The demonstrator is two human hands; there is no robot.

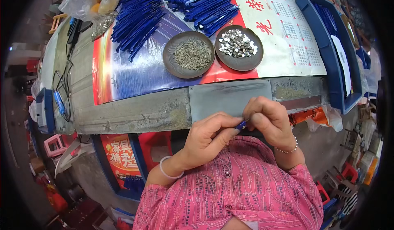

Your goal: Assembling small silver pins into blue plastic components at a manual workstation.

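Held blue piece (241, 125): glossy, plastic-looking. Pins (193, 54): shiny metal. Poster (139, 82): glossy paper. Shirt (197, 189): cloth.

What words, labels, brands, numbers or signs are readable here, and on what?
I won't copy the wording, but it stands here:
Calendar poster: large red characters, readable; date grids, too small.
Red sheet at lower left: large white characters, readable.
Orange bag: dark marks, too blurred.

A small shiny blue piece (241, 125) sits slantwise, pinched in the left hand (208, 136)
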